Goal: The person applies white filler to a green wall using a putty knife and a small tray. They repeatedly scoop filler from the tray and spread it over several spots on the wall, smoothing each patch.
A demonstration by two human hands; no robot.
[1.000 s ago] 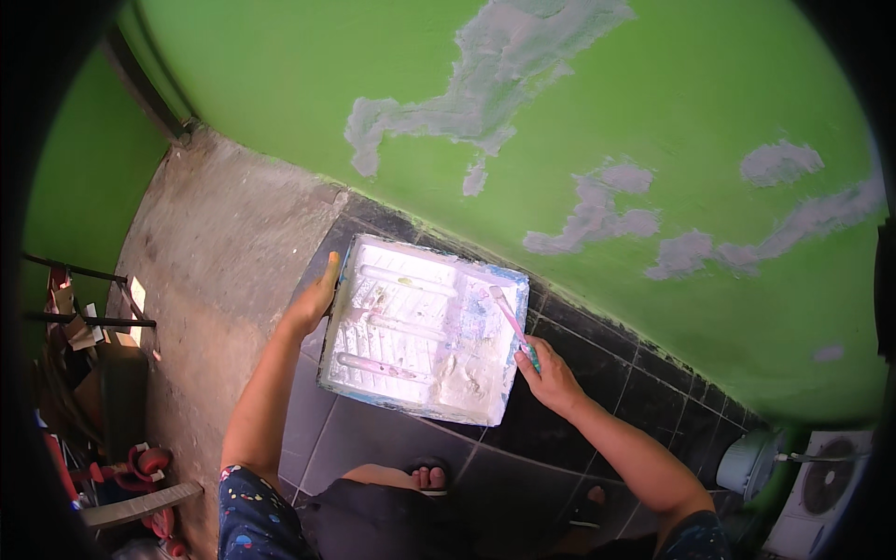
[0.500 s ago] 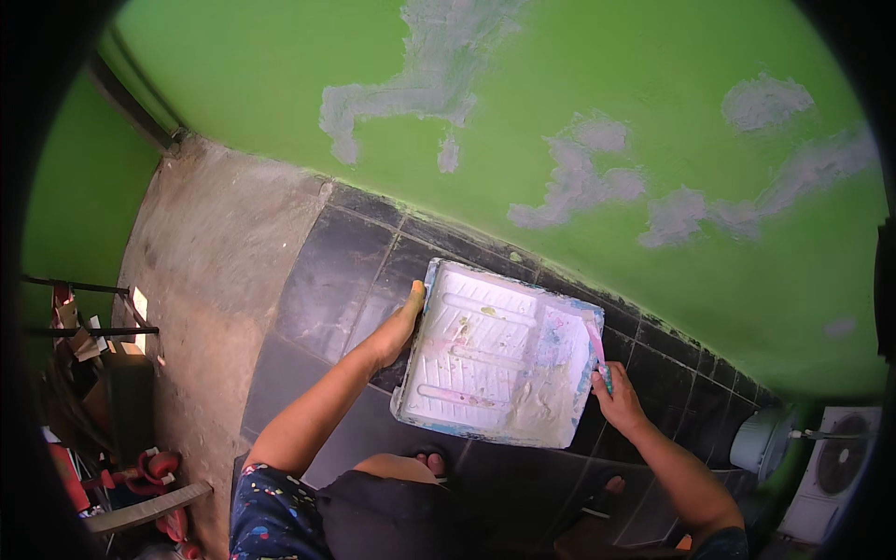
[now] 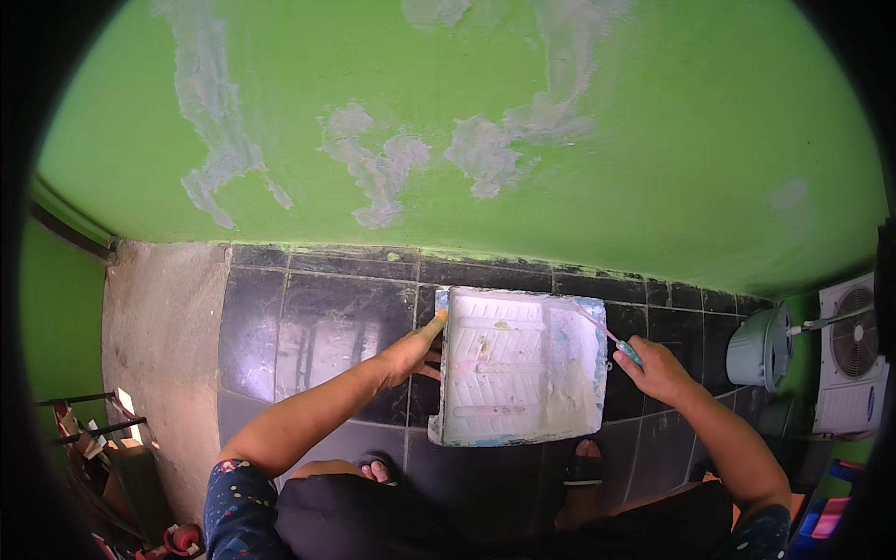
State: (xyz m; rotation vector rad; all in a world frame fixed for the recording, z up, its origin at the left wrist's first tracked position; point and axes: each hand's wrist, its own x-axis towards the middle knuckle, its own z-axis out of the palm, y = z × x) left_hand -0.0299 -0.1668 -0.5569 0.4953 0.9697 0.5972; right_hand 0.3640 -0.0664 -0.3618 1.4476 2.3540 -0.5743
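Our left hand (image 3: 411, 353) grips the tray (image 3: 523, 437) beside it; our right hand (image 3: 661, 373) clasps a teal-handled tool (image 3: 625, 350). A slack left grip could tip the tray, spilling pale paste (image 3: 571, 394).

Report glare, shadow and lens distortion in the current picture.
Head view: pale glare on the black floor tiles at left; the white paint tray bright, its ribs readable; the dark shorts nearly lost in shadow; the green wall's lower edge bent by the fisheye, picture corners black.
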